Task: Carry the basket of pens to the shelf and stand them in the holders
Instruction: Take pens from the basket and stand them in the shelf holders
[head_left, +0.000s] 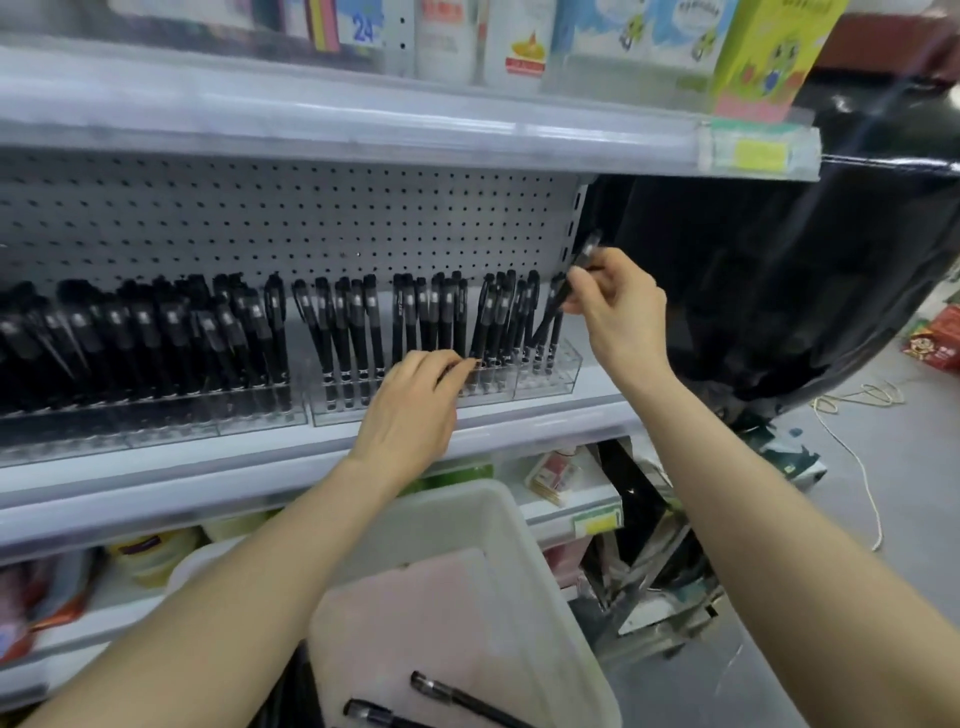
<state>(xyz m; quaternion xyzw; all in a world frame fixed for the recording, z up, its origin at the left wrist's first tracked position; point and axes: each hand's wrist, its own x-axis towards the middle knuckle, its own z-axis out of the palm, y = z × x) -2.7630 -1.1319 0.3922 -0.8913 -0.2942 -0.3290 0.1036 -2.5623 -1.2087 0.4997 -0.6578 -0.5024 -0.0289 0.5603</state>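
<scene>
My right hand (613, 306) pinches one pen (563, 299), tilted over rightmost holder (548, 371). My left hand (415, 400) touches standing pens (441, 317), grip unclear. Holders almost full. Basket (467, 597) below: two loose pens (462, 699) remain visible.

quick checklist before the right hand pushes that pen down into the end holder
1. Pen held: ok. The right hand pinches a black pen near its upper end.
2. Pen angle: not ok. It leans, top to the right, instead of standing upright.
3. Free slots: ok. The clear end holder shows empty holes at its right end.
4. Tip in a hole: cannot tell. Standing pens hide the lower end.
5. Left hand: ok. It rests at the middle holder, apart from the right hand.
6. Pens left: ok. Two more pens lie in the white basket.
</scene>
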